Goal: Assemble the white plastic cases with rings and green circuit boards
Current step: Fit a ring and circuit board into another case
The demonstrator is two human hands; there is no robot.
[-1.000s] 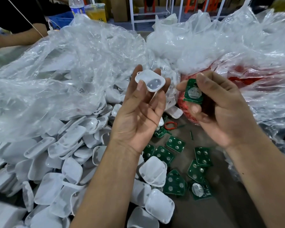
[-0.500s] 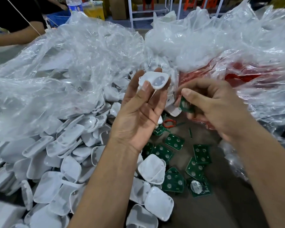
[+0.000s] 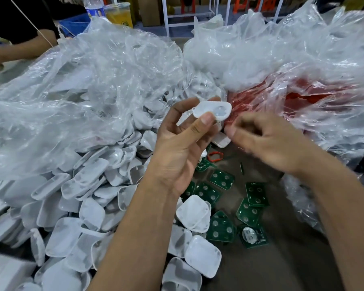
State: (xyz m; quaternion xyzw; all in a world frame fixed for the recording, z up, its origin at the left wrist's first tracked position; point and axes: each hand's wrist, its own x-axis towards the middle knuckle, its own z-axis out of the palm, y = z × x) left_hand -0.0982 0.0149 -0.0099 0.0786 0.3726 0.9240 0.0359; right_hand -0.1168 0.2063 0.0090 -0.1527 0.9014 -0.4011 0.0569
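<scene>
Left hand [image 3: 183,148] pinches a smooth, rounded white plastic case [image 3: 212,110] between thumb and fingers, just left of the blurred right hand [image 3: 267,141], whose curled fingers hide any content.

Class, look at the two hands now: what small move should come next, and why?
Probably the right hand should draw a red ring out of the bag and carry it to the case. The left hand pinches the case up beside that bag, and the blurred right fingers are curled at the red contents; no board shows in them.
</scene>
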